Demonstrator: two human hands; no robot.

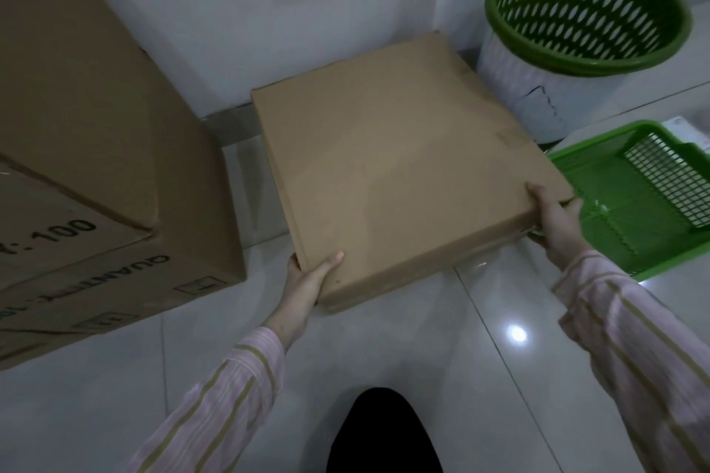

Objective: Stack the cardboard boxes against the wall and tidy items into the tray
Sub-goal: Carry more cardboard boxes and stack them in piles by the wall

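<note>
A flat square cardboard box lies in the middle of the view, its far edge near the white wall. My left hand grips its near left corner, thumb on top. My right hand grips the near right corner, thumb on the lid. I cannot tell whether the box rests on the floor or hangs just above it. A stack of large brown cartons stands to the left, against the wall. A green plastic tray with a mesh bottom sits on the floor at the right, beside the flat box.
A white bin topped by a green perforated basket stands in the back right corner. A white object peeks out behind the tray. Glossy white floor tiles stretch toward me, with my dark knee at the bottom.
</note>
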